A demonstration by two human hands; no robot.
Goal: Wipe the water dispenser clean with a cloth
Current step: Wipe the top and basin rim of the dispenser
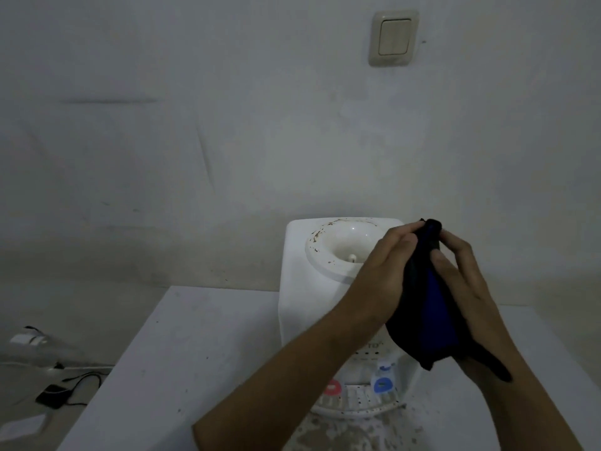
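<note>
1. Two bare hands meet above the white plastic tabletop water dispenser [294, 288], each with a closed grip on the same dark blue-and-black cloth [429, 317]: the left hand [379, 278] pinches its upper end from the left, and the right hand [465, 288] holds it from the right, thumb against the fabric.
2. The cloth hangs between the palms, long axis running from the fingertips down towards the wrists, its lower end drooping free over the dispenser's front panel. Whether it touches the panel cannot be told.
3. The dispenser stands on a white, speckled bench [182, 359] against the wall, directly under and in front of the hands. Its round, stained bottle well [328, 245] lies just left of and beyond the left hand, so that hand is nearer to it.
4. Wiping has, by the look of it, not started; the cloth seems to be getting bunched or folded first.
5. Red [332, 387] and blue tap levers [383, 384] sit below the hanging cloth.
</note>
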